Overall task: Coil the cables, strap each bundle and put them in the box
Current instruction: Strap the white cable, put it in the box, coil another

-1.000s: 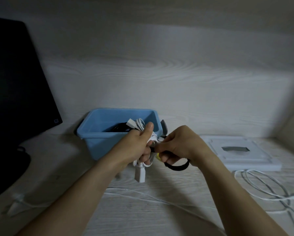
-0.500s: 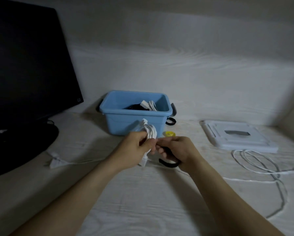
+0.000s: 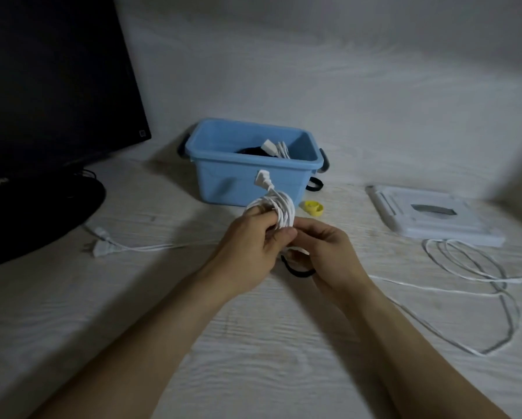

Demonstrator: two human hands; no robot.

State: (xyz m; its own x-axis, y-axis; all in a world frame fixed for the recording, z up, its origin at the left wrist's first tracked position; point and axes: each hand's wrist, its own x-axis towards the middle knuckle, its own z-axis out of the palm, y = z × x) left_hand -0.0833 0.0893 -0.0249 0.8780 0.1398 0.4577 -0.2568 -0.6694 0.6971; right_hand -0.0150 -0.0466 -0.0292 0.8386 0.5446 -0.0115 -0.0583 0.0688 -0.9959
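Observation:
My left hand grips a coiled white cable bundle in front of the blue box; the bundle's plug sticks up toward the box. My right hand is curled beside it and holds a black strap that loops below the fingers. Inside the box lie a dark cable and a white one. A loose white cable sprawls on the desk at the right. Another white cable with a plug runs across the desk at the left.
A yellow strap lies by the box's front right corner and a black strap beside its right handle. The white box lid rests at the right. A black monitor on its stand fills the left.
The view has tilted down and swung left, so box and hands sit lower on the desk. My hands came down from the box rim to just above the desk, still holding bundle and strap.

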